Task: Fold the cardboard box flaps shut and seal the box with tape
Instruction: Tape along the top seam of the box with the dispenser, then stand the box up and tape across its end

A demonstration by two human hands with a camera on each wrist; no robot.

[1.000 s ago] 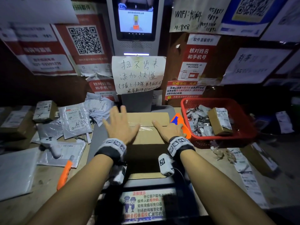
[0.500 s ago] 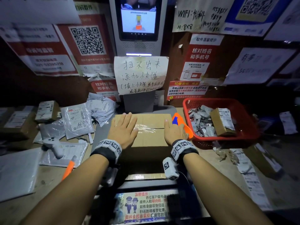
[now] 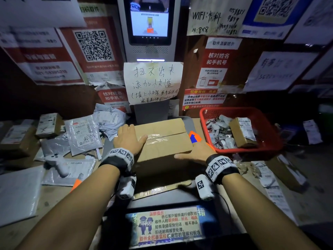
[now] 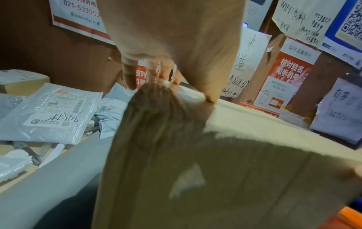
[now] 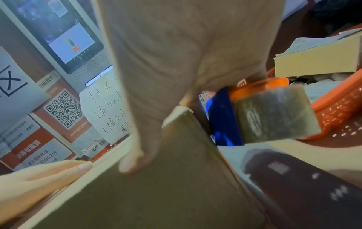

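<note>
A brown cardboard box [image 3: 165, 141] stands in the middle of the counter, flaps closed, with a strip of clear tape [image 3: 162, 138] along the top seam. My left hand [image 3: 128, 139] lies over the box's left edge, thumb on top and fingers reaching down the side. My right hand [image 3: 196, 152] is at the near right corner, thumb along the front edge, fingers down the right side. In the left wrist view my fingers [image 4: 129, 72] hang straight past the box [image 4: 235, 178]. An orange and blue tape dispenser [image 5: 274, 114] sits just right of the box [image 5: 156, 193].
A red basket [image 3: 266, 141] with a small labelled carton [image 3: 241, 132] and packets stands at the right. Grey mailer bags [image 3: 82, 134], a white handheld device [image 3: 57, 163] and an orange-handled tool [image 3: 76, 184] lie at the left. A kiosk screen [image 3: 150, 20] rises behind the box.
Both hands slid off the top of the box outward: the left to the left edge, the right back to the near right corner. The taped seam is now uncovered.
</note>
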